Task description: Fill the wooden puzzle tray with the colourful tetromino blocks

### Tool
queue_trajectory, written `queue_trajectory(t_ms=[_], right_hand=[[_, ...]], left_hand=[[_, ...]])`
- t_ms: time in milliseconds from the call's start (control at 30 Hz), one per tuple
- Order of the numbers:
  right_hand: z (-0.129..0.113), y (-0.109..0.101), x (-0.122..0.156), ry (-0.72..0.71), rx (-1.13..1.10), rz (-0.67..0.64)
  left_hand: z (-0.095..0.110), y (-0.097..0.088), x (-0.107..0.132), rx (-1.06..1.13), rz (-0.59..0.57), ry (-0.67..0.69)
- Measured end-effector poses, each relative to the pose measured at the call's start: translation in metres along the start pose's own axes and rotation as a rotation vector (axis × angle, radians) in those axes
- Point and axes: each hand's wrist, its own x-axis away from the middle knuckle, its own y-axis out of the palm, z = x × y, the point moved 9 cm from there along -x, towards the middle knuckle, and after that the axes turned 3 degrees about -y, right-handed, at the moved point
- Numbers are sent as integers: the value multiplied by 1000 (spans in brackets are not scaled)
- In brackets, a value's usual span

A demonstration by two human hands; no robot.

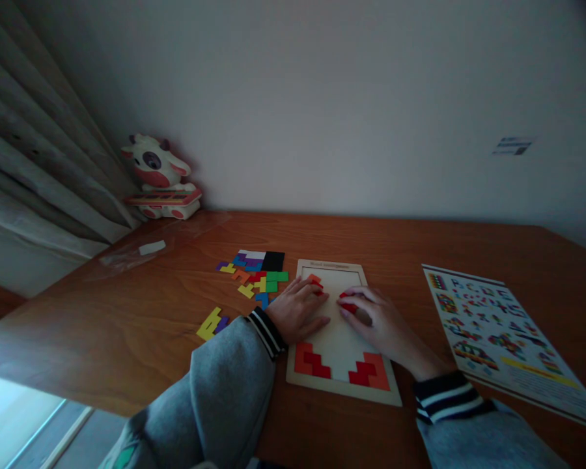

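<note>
A wooden puzzle tray point(336, 339) lies on the table in front of me. My right hand point(383, 319) pinches a red puzzle piece point(348, 307) over the tray's right half. Flat across the left side rests my left hand point(297, 311), fingers stretched and thumb apart. Its fingertips touch red and orange pieces point(314, 278) at the upper left, partly hidden beneath them. Red and orange pieces fill the near left corner point(312, 363) and the near right corner point(371, 371) of the tray.
Loose colored pieces point(254, 280) lie left of the tray, beside a black square point(274, 261). Nearer sit yellow point(208, 325) and purple pieces. On the right is a printed picture sheet point(508, 339). A cow toy point(161, 176) stands by the curtain point(43, 150), near clear plastic wrap point(127, 257).
</note>
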Motion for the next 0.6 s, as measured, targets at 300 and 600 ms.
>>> queue_trajectory(t_ms=[300, 600], right_hand=[[1, 3, 0, -2, 8, -31], [0, 0, -1, 3, 8, -8]], left_hand=[[-19, -12, 0, -21, 79, -92], [-15, -2, 0, -93, -38, -89]])
